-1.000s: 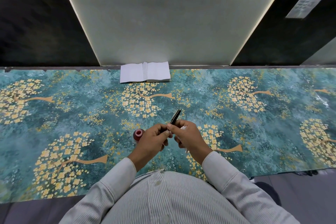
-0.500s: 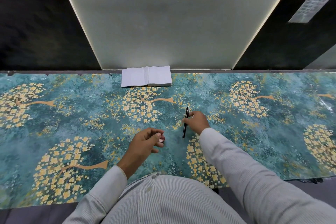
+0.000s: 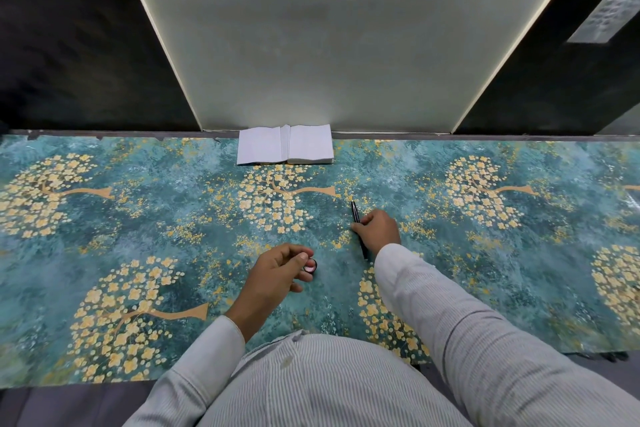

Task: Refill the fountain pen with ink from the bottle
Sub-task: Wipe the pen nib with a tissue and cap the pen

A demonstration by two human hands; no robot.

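A slim black fountain pen [image 3: 354, 211] lies flat on the teal flowered table cover, pointing away from me. My right hand [image 3: 377, 229] lies over its middle with the fingers curled round it, so only the two ends show. To the left and nearer me, my left hand [image 3: 277, 272] pinches the small ink bottle [image 3: 310, 266] between thumb and fingers. Only the bottle's round pinkish top with its dark rim shows; the hand hides the rest.
An open white notebook [image 3: 284, 148] lies at the back edge of the table, against a pale wall panel [image 3: 311, 38]. The teal cover with yellow flower trees [image 3: 138, 204] runs the table's whole width. My striped shirt fills the bottom.
My hands were together with the pen raised between them. The right hand has since carried the pen right and away, down onto the cover. The left hand has closed on the bottle.
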